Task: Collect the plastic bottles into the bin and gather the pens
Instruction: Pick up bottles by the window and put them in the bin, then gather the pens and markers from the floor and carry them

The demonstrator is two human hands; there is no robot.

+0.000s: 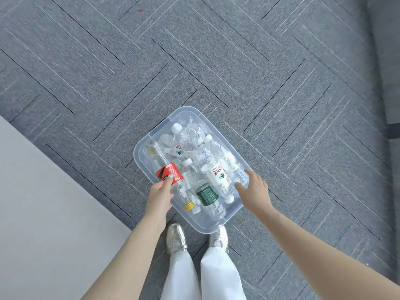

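Head view | clear bin (232, 210) sat on the carpet by the person's shoes, full of plastic bottles (213, 169) | left hand (161, 192) gripped its rim, right hand (254, 187) reached in with loose fingers | no pens seen, so pens looked left to do

Red Chinese characters run along the white label (217, 175) of one clear bottle in the bin (236, 210), above a green diamond mark, but they are too small to read surely. A second white label (177, 150) bears the same mark. The print on the red label (170, 172) and the green label (206, 194) is illegible.
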